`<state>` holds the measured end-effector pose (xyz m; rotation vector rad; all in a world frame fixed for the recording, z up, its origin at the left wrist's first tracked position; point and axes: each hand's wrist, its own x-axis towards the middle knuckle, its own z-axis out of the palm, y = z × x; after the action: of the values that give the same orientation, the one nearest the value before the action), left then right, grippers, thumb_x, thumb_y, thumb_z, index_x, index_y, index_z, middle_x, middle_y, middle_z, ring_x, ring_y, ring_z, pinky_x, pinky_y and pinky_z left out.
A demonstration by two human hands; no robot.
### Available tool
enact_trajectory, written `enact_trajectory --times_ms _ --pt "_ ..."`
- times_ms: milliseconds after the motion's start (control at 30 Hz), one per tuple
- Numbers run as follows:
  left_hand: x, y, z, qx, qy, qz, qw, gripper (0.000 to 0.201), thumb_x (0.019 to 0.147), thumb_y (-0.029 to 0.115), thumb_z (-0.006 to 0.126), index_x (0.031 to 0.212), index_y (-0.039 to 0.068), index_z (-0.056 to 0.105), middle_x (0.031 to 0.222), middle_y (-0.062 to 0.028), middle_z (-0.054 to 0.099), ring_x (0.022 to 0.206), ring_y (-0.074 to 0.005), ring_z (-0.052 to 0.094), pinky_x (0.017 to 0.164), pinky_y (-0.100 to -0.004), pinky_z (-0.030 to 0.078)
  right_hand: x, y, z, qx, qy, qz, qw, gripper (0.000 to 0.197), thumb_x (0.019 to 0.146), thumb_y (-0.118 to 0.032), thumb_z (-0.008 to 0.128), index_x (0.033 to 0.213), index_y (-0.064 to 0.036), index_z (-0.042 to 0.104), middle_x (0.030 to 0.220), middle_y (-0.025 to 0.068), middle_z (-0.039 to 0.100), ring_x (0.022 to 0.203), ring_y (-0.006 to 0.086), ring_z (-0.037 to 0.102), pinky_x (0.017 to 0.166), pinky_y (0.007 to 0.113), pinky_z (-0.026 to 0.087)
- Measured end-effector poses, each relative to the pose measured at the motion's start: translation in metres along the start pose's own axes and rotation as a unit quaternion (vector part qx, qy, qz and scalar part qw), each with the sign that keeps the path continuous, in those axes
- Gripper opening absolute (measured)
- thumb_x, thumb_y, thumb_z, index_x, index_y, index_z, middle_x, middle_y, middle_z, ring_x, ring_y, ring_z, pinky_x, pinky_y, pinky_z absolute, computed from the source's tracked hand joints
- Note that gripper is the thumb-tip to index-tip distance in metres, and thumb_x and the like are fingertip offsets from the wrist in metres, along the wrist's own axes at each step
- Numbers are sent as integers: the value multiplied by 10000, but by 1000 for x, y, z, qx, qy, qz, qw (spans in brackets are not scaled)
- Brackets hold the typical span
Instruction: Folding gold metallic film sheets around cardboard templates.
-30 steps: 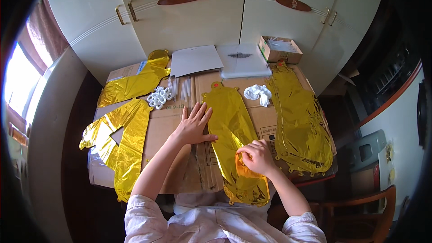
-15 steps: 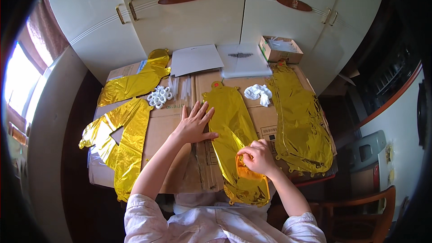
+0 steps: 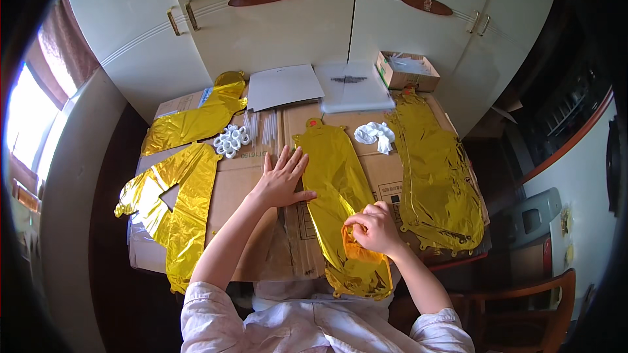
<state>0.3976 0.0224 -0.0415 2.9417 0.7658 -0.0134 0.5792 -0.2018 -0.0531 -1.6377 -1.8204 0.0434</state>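
Observation:
A long, flat gold foil balloon (image 3: 337, 170) lies lengthwise in front of me, its lower end reaching the table's near edge. My left hand (image 3: 280, 183) rests flat with fingers spread, the thumb on the balloon's left edge and the palm on the cardboard beside it. Over the balloon's lower part, my right hand (image 3: 373, 229) is closed, fingers pinched around a crumpled orange cloth (image 3: 363, 252) that hangs below the knuckles. The fingertips and what lies under them are partly hidden.
Other gold foil balloons lie left (image 3: 190, 212), far left (image 3: 196, 121) and right (image 3: 438, 183). White rings (image 3: 231, 140), clear tubes (image 3: 269, 127) and white crumpled tissue (image 3: 375, 136) sit on the cardboard (image 3: 245, 183). Behind are a white sheet (image 3: 286, 87) and an open box (image 3: 409, 73); a wooden chair (image 3: 523, 310) stands right.
Almost nothing differs. Both hands stay where they were on and beside the balloon, and the whole view shifts very slightly.

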Motion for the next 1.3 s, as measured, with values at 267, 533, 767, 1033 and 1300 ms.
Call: enact_trajectory --times_ms 267,533,767,1033,1300 --pt "0 -3 -3 5 -14 -2 1000 1177 667 816 559 1499 65 201 1565 -153 168 1455 -355 75 1096 -674 104 2 -3 -2 6 -3 -6 1000 135 737 -92 641 809 -176 720 587 -31 503 621 146 514 765 329 357" --pt "-1 -3 -6 6 -20 -14 1000 1247 613 820 598 1496 38 193 1565 -149 168 1455 -354 85 1099 -670 106 2 -1 -2 8 -2 -3 1000 132 751 -95 648 828 -172 724 575 -28 485 614 147 506 755 327 349" --pt "-1 -5 -8 15 -15 -3 1000 1283 581 828 610 1488 17 202 1557 -155 192 1448 -358 118 1103 -666 107 1 -2 -2 2 3 -4 1000 165 736 -76 641 830 -183 724 554 -34 460 598 146 492 755 325 344" --pt "-3 -6 -8 24 -13 5 1000 1294 569 831 616 1476 -2 218 1546 -196 196 1443 -370 129 1101 -669 106 19 -24 -21 -123 -53 -65 989 256 789 -202 661 1043 -207 696 1033 12 573 977 167 526 878 367 360" --pt "-1 -10 -1 31 12 13 999 1279 567 820 631 1466 -2 242 1536 -201 222 1436 -378 155 1092 -673 133 45 -27 15 -85 -166 -174 967 396 903 -251 559 1289 -163 576 1389 25 502 1314 216 434 1114 485 270"
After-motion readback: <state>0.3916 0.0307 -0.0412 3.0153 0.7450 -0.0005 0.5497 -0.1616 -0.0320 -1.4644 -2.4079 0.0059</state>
